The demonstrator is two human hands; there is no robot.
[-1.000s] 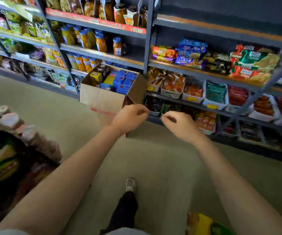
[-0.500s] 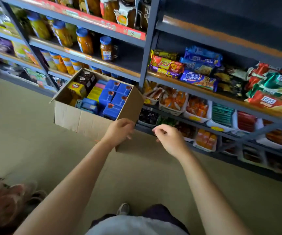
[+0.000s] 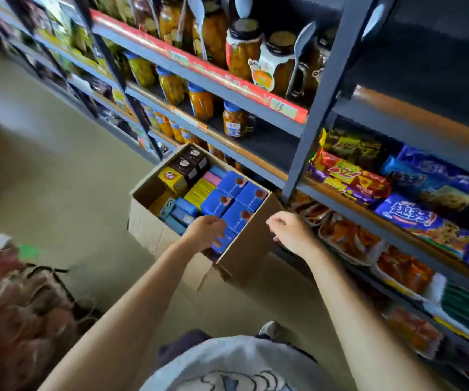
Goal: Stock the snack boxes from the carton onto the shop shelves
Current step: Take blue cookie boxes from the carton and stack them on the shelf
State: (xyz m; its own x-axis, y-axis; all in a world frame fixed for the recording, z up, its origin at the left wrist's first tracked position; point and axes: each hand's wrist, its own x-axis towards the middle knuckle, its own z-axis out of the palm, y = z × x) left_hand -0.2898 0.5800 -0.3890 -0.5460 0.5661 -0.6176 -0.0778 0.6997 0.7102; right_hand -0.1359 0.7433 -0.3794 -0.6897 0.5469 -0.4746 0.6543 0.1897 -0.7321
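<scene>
So the person has closed in on the carton (image 3: pixel 188 235) over the last second: a moment ago both hands were hanging short of its near corner, and now the left hand (image 3: pixel 206 231) has gone over the near edge and sits right on top of the blue snack boxes (image 3: pixel 229 203). I'd read that as walking up being done and the first pick starting.

Left hand's fingers are curled down over the nearest blue box, touching it or as good as, but the back of the hand hides whether they've actually pinched it, so I can't tell if it's held. Right hand (image 3: pixel 291 235) is at about 3 o'clock from the left one, just outside the carton's right wall, fingers loosely curled around nothing.

Carton sits on the floor against the shelves (image 3: pixel 272 167), still packed: blue boxes on the right side, yellow boxes (image 3: pixel 199 190) in the middle, brown boxes (image 3: pixel 189 165) up at 12 o'clock in the far corner. Nothing's out yet, so stocking has basically just begun.
</scene>
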